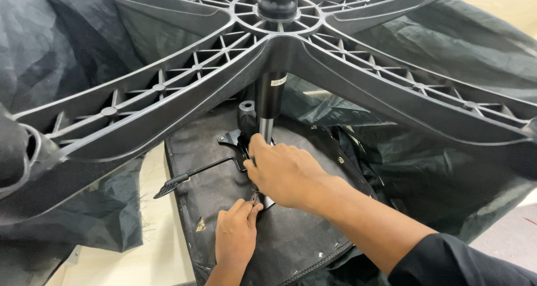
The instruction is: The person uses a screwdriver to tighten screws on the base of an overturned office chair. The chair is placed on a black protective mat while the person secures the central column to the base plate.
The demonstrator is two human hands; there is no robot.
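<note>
While we look down from the head camera, an upturned office chair fills the view. Its black plastic five-star base (pixel 168 90) spreads across the top of the frame, ribbed underside towards us, with the round hub (pixel 277 3) at top centre. From the hub the gas lift cylinder (pixel 271 96) runs down to the underside of the seat (pixel 285 235), black in its upper part and bright metal lower down.

Our right hand (pixel 288 174) sits at the foot of that cylinder, where it meets the black tilt mechanism (pixel 241 138) fixed to the seat. Its fingers are curled in close around the base of the shiny shaft and the metal just beside it; we cannot tell exactly which part they grip, since the hand hides it. Our left hand (pixel 236 235) lies flat on the seat fabric just below, its fingertips pinched narrowly together on something small and thin that reaches up under the right hand; we cannot make out what it is.

A black adjustment lever (pixel 193 175) with a flat paddle end sticks out from the mechanism to the left, clear of both hands. Dark plastic sheeting (pixel 67 45) lies crumpled around and beneath the chair, over a pale floor (pixel 162 252).
</note>
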